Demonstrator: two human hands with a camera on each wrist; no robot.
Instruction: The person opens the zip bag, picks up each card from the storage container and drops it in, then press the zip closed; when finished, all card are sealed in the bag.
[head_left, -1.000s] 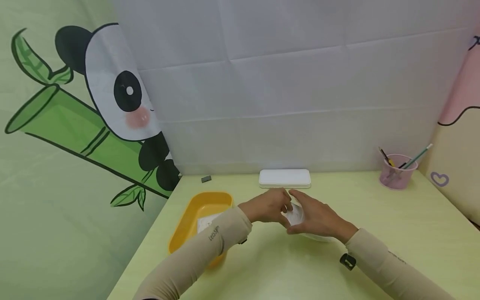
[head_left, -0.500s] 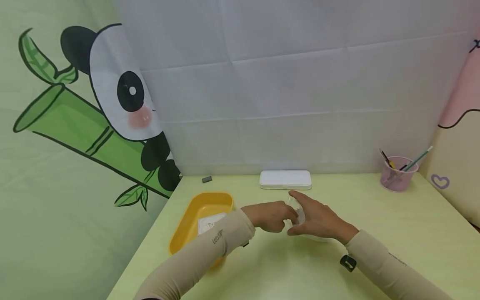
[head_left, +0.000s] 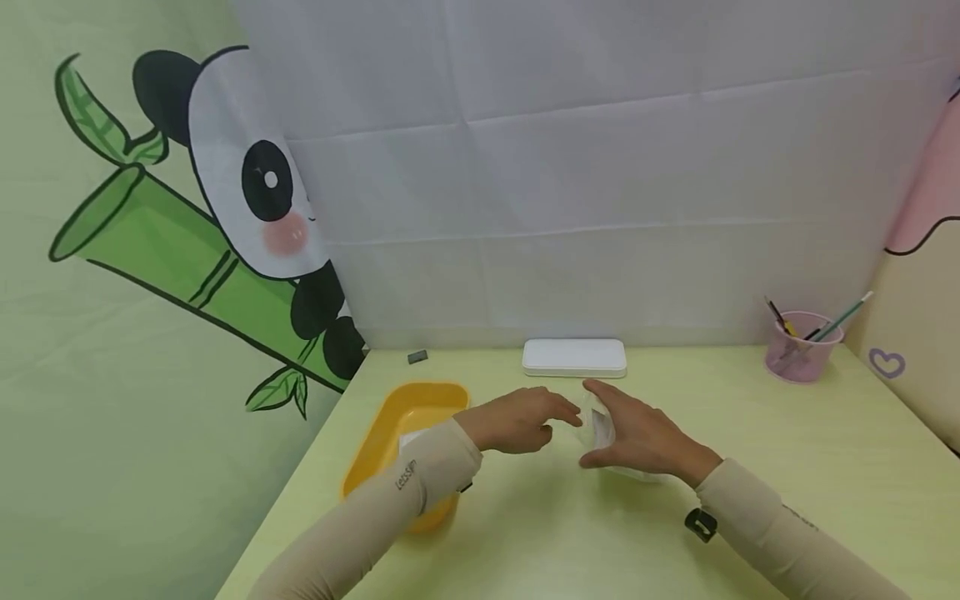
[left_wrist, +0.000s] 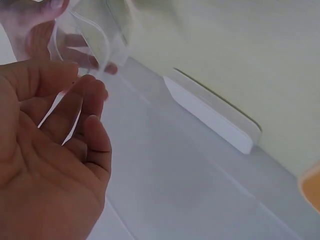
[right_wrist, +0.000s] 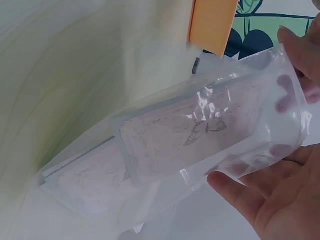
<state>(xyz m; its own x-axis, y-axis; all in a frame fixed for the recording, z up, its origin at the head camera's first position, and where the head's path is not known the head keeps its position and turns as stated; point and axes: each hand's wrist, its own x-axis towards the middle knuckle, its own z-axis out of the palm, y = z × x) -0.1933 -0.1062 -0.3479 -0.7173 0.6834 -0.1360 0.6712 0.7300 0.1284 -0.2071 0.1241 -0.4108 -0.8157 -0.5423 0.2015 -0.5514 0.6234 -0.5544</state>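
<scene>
Right hand [head_left: 637, 433] at frame centre, fingers curled round clear plastic bag [right_wrist: 190, 150] with packets inside. Left hand [head_left: 517, 421] just beside it, fingers loose, gripping nothing, yellow tray [head_left: 397, 417] at lower left.

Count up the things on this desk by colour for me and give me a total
Yellow: 1, the tray
White: 1, the flat case
Pink: 1, the pen cup
Clear: 1, the plastic bag in the right hand
Dark grey: 1, the small block
Total: 5
</scene>
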